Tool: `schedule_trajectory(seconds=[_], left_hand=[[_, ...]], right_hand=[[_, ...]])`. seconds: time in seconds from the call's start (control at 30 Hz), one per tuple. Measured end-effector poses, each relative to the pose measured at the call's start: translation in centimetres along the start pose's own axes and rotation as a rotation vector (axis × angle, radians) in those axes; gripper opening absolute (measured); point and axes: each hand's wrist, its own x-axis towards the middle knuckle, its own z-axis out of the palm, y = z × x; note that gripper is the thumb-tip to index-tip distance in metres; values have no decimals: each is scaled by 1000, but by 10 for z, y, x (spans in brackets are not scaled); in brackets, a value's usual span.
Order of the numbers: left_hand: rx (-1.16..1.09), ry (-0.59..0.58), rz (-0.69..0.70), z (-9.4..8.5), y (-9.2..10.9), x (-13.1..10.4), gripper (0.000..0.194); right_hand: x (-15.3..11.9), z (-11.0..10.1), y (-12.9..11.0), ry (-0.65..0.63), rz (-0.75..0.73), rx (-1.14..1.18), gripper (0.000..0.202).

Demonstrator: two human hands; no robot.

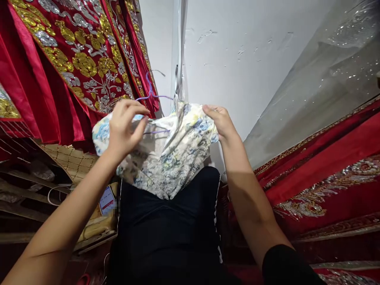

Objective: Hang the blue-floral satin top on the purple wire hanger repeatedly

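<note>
A white garment with blue and yellow flowers hangs spread between my two hands in front of my body. A thin purple hanger pokes out above its neckline, and part of its lower bar shows inside the neck opening. At the garment's left shoulder is my left hand, its fingers bent and closed around the hanger and fabric edge. My right hand pinches the right shoulder of the garment between thumb and fingers.
Red costumes with gold and silver embroidery hang at the upper left. More red beaded fabric is on the right, beside sheer glittery cloth. A phone lies on a wooden seat at lower left. A white wall stands ahead.
</note>
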Motion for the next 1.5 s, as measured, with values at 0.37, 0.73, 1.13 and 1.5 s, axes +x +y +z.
schedule_trajectory(seconds=[0.37,0.73,1.13,1.5], left_hand=[[-159,-665,-443,76,26,-105,32],[-106,-573,-400,86,46,-116,30],[-583,-633,-746,72,72,-153,30],[-883,-442,-929,79,91,-147,40]], right_hand=[[10,-16,37,266,-94,43,47],[-26,-59,62,417,-68,65,47],[-178,61,138,440,-186,-464,18],[-187,74,158,-86,113,-361,11]])
